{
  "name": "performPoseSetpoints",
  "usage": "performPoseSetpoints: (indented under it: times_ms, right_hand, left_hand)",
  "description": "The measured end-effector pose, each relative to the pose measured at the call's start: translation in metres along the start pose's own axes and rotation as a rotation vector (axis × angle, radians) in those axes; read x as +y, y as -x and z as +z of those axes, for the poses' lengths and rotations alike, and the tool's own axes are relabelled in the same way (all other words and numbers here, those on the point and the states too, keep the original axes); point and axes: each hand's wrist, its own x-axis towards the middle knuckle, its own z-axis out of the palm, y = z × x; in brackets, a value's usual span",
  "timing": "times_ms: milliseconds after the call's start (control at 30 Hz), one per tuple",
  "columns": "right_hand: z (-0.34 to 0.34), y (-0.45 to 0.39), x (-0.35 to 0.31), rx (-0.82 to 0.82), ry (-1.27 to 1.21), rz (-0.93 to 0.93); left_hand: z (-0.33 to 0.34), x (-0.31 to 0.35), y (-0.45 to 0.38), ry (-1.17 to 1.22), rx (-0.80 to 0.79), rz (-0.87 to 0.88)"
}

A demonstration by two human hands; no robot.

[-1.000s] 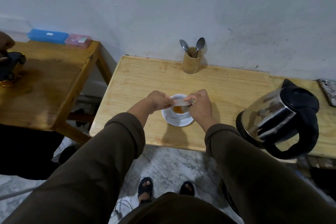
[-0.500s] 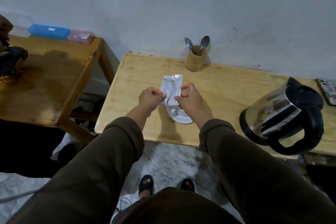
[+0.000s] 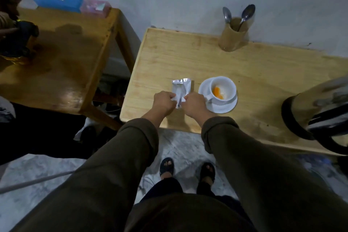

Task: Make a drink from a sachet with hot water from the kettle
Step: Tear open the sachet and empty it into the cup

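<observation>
Both hands pinch a silver sachet (image 3: 181, 89) by its lower edge, over the light wooden table (image 3: 188, 58). My left hand (image 3: 163, 101) grips its left corner and my right hand (image 3: 194, 104) its right corner. Just to the right, a white cup (image 3: 224, 88) stands on a white saucer (image 3: 227, 107), with orange powder in its bottom. The steel kettle (image 3: 320, 111) with a black handle stands at the right edge, partly cut off and blurred.
A bamboo holder (image 3: 233, 36) with two spoons stands at the back by the wall. A darker wooden table (image 3: 62, 58) to the left carries a blue box (image 3: 58, 1) and a pink box (image 3: 95, 7). Another person sits at far left. My sandalled feet show below.
The sachet was tipped over the cup, then lifted upright. Now both hands hold it left of the cup, which is uncovered and shows orange powder. The view has shifted left.
</observation>
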Motion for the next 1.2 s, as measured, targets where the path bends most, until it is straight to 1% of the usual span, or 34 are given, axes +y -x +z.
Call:
performPoseSetpoints:
  times_ms: [100,233,367,500,600,833,933,1033,1133,1200]
  right_hand:
    - [0.006,-0.004,-0.002,-0.015,0.073,-0.011]
    - [0.010,-0.007,0.001,-0.040,0.101,-0.020]
    - [0.009,-0.008,0.002,-0.060,0.080,0.011]
    - [0.014,-0.013,0.004,-0.067,0.088,0.011]
    - [0.017,-0.014,0.005,-0.085,0.041,0.027]
    - [0.011,-0.011,0.007,-0.094,0.091,-0.001]
    - [0.008,-0.008,0.008,-0.100,0.039,0.011]
    - [0.000,0.000,0.008,-0.069,-0.035,0.009]
    - [-0.015,0.012,0.010,0.016,-0.222,0.028]
    - [-0.027,0.021,0.014,0.121,-0.351,0.020]
  left_hand:
    - [0.005,-0.004,-0.005,-0.091,-0.020,0.027]
    - [0.010,-0.006,-0.010,-0.117,-0.020,0.062]
    - [0.014,-0.005,-0.010,-0.169,-0.006,0.083]
    - [0.017,-0.004,-0.010,-0.167,-0.019,0.097]
    - [0.018,-0.005,-0.010,-0.144,-0.018,0.095]
    - [0.018,-0.008,-0.010,-0.119,-0.018,0.096]
    - [0.016,-0.007,-0.012,-0.084,-0.005,0.085]
    - [0.014,-0.007,-0.013,-0.031,0.013,0.028]
    - [0.013,0.000,-0.010,-0.038,0.016,0.042]
    - [0.013,0.009,-0.006,-0.061,0.016,0.072]
